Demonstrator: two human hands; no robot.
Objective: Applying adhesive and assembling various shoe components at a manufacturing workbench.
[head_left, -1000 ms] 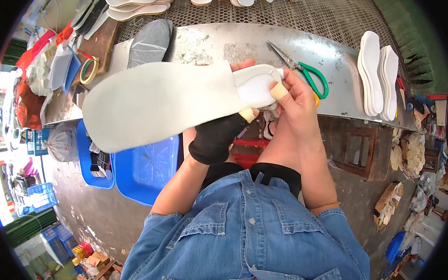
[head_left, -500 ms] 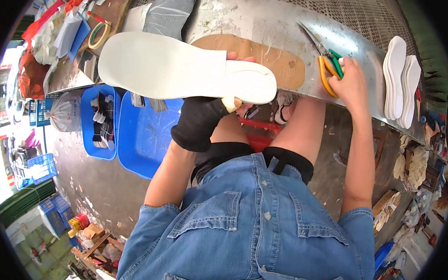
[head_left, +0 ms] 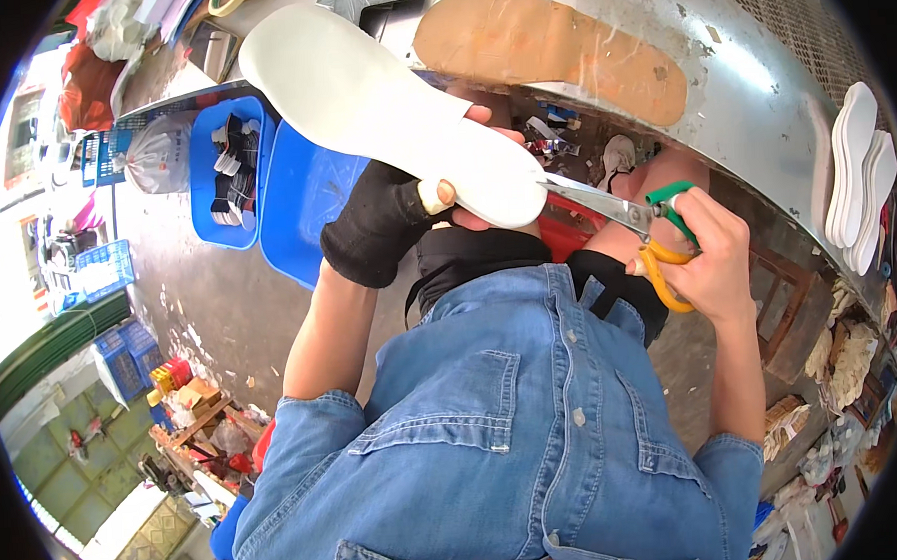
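My left hand (head_left: 381, 223), in a black fingerless glove, grips a white shoe insole (head_left: 355, 89) by its narrower heel half, thumb on the near edge and fingertips showing beyond the far edge. The wide end points up and to the left. Scissors (head_left: 626, 210) with one green and one yellow handle are in my right hand (head_left: 713, 253), its fingers around the handles. Their blade tips meet the heel edge of the insole; whether they cut into it I cannot tell.
Ahead, a metal-topped table (head_left: 752, 117) bears a brown sole-shaped sheet (head_left: 549, 55). Stacked white insoles (head_left: 857, 162) lie at its right end. Left of my knees stand a blue bin (head_left: 205, 206) with black and white pieces and a larger blue tub (head_left: 301, 221).
My right hand has lifted the scissors off the table and brought them left to the insole's heel. The insole has tilted, its heel end lower. The view has shifted.
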